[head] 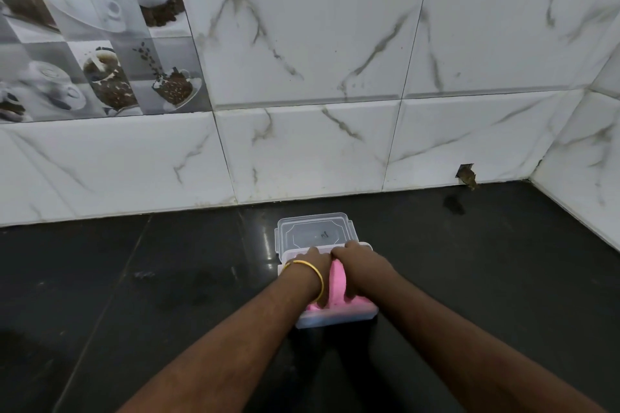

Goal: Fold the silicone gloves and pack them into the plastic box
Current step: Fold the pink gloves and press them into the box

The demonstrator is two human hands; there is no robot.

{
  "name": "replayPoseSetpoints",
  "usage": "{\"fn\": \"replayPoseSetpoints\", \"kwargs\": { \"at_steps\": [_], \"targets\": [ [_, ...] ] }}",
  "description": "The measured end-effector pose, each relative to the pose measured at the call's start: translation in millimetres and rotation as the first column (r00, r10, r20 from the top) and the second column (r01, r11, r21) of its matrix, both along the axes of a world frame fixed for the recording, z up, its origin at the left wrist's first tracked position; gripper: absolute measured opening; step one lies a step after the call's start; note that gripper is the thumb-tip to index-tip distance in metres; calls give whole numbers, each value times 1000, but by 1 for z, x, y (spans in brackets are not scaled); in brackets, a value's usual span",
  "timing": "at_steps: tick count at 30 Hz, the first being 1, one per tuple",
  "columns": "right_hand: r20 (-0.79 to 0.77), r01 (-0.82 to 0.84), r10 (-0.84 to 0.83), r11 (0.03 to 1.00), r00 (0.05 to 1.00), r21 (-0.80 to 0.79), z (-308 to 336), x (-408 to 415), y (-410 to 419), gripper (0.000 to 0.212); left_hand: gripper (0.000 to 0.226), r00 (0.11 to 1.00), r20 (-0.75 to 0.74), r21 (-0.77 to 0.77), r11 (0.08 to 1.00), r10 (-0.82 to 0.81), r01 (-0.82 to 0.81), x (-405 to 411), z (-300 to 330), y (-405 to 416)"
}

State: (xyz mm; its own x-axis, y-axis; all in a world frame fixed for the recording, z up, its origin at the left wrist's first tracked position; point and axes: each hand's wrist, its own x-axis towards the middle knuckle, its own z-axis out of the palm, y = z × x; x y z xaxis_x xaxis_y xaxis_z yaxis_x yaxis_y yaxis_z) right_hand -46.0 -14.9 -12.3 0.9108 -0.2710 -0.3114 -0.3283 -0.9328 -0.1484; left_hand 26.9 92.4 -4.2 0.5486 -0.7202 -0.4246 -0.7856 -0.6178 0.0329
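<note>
Both hands, left (313,270) and right (357,270), press pink silicone gloves (336,285) into the clear plastic box (335,318); a fold bulges up between them.

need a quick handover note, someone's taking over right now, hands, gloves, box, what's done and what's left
Left hand (gold bangle on the wrist): pressing down on the pink gloves inside the box.
Right hand: also pressing on the gloves, beside the left.
Box sits on the dark counter; its clear lid lies just behind it, off.
Done: gloves are in the box, though one pink fold stands up between the hands.
Left: flatten that fold, probably put the lid on.
</note>
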Motion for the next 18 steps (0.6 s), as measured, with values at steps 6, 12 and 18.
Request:
{"fn": "replayPoseSetpoints", "kwargs": {
  "at_steps": [6, 12, 18],
  "targets": [
    [-52, -4, 3, 1000, 999, -23, -14, 5, 1, 90, 101, 997, -67, 34, 999, 41, -39, 4, -7, 3],
    [-44, 3, -3, 1000, 999, -1, -25, 8, 1, 83, 101, 996, -81, -3, 999, 46, -46, 8, -21, 7],
    [-19, 7, -7, 1000, 1000, -30, -30, 8, 4, 74, 96, 999, -28, 2, 1000, -22, 22, 9, -28, 8]
  ]
}}
